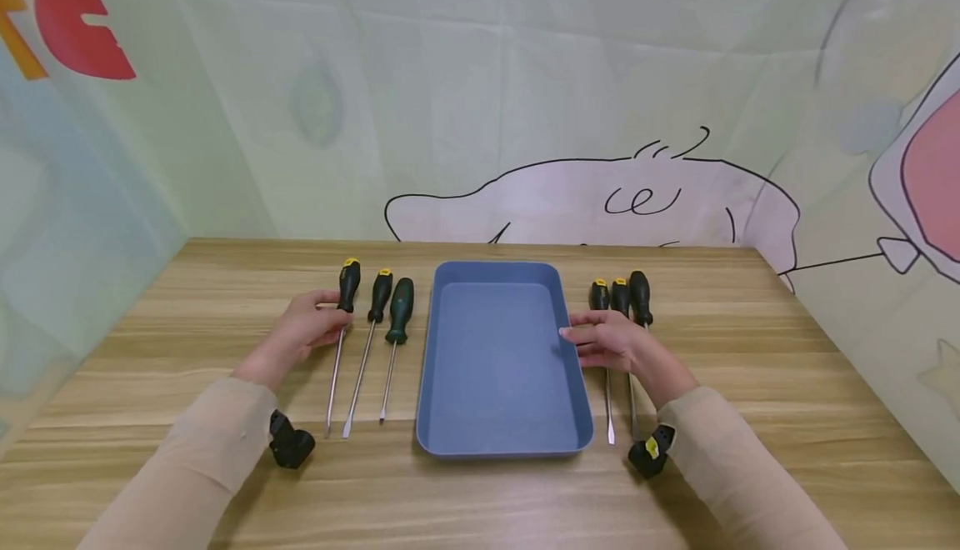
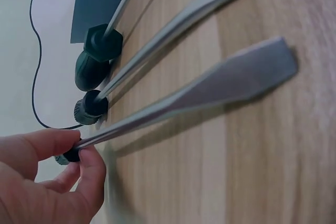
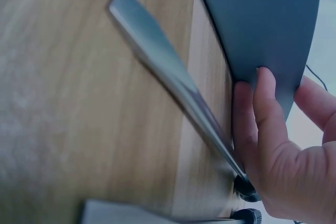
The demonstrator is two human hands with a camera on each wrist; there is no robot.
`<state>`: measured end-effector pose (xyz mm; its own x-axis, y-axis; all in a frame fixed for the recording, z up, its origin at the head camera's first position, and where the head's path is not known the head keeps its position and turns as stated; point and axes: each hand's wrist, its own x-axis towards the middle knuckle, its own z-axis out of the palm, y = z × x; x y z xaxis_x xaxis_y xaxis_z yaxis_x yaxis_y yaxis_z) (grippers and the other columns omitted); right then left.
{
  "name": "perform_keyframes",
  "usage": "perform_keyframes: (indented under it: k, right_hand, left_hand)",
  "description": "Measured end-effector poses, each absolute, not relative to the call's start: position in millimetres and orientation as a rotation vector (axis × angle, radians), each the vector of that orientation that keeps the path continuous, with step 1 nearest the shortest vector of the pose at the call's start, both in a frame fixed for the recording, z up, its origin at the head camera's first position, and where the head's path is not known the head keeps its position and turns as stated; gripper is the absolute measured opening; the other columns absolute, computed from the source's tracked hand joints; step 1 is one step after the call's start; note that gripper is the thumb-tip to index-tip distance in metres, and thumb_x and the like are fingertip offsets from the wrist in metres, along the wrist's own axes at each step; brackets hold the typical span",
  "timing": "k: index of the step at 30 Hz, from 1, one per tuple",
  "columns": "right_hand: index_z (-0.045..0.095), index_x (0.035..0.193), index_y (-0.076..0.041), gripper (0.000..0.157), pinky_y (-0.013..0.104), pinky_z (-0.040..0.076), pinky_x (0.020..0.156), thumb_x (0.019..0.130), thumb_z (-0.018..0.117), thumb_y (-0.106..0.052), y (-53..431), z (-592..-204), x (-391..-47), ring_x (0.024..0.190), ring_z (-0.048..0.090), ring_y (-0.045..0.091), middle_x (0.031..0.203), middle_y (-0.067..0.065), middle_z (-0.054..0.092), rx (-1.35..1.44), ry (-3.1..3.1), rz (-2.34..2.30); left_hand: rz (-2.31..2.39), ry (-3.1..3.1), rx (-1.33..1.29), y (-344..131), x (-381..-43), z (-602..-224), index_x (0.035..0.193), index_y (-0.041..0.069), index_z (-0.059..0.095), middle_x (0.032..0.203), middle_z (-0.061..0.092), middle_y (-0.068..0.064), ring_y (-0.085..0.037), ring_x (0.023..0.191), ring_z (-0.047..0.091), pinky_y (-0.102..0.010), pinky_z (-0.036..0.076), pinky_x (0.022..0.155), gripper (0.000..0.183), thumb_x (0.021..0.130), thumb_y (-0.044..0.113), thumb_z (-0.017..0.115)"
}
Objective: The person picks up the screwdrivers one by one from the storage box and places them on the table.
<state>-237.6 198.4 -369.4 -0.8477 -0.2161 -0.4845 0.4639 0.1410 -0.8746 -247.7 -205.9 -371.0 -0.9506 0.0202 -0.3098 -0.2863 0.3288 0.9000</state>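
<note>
At the left, my left hand [image 1: 318,321] pinches a long flathead screwdriver [image 1: 347,287] where its black handle meets the shaft; the left wrist view shows thumb and fingers around that spot. Beside it lie another yellow-capped screwdriver [image 1: 380,296] and a shorter dark green one [image 1: 401,308]. A blue rectangular tray [image 1: 502,440] stands in the middle. My right hand [image 1: 607,337] has its fingers against the tray's outer right wall, one fingertip at the rim. Behind and under that hand lie three black-handled screwdrivers [image 1: 640,292], their shafts partly hidden.
The wooden table [image 1: 510,504] ends at a pale cloth backdrop [image 1: 450,100] with cartoon drawings. Small black cameras [image 1: 291,443] sit at both wrists, close over the tabletop. Flat steel blade tips point toward the near edge.
</note>
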Motion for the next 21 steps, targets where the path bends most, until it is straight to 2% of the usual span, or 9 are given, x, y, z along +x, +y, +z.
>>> perform_keyframes:
  k: [5,12,17,21]
  right_hand:
    - [0.031,0.138,0.008,0.056,0.029,0.056,0.069,0.091,0.057,-0.008,198,-369,-237,0.078,0.06,0.017,0.097,0.011,0.058,0.236,1.918,-1.758]
    - [0.031,0.138,0.008,0.056,0.029,0.056,0.07,0.091,0.058,-0.008,198,-369,-237,0.078,0.06,0.017,0.096,0.011,0.059,0.234,1.917,-1.756]
    - [0.03,0.139,0.008,0.056,0.028,0.056,0.069,0.092,0.057,-0.008,198,-369,-236,0.078,0.061,0.017,0.097,0.011,0.059,0.227,1.916,-1.761]
    - [0.029,0.139,0.008,0.057,0.028,0.056,0.069,0.092,0.057,-0.008,198,-368,-236,0.078,0.061,0.017,0.097,0.011,0.058,0.226,1.915,-1.76]
  left_hand:
    - [1.643,2.363,-0.26,-204,-249,-374,0.139,-0.01,0.028,0.118,0.049,-0.021,-0.008,0.081,0.053,-0.016,0.051,0.068,0.056,0.091,0.004,0.053]
    - [1.59,2.479,-0.233,-199,-249,-378,0.131,-0.016,0.034,0.117,0.048,-0.028,-0.01,0.077,0.051,-0.016,0.049,0.062,0.048,0.089,-0.001,0.053]
    - [1.538,2.577,-0.214,-193,-247,-377,0.124,-0.019,0.038,0.104,0.054,-0.027,-0.01,0.067,0.05,-0.017,0.047,0.054,0.044,0.086,-0.004,0.055]
    - [1.495,2.623,-0.209,-190,-245,-374,0.122,-0.019,0.04,0.097,0.055,-0.024,-0.013,0.067,0.05,-0.018,0.046,0.054,0.043,0.085,-0.004,0.055]
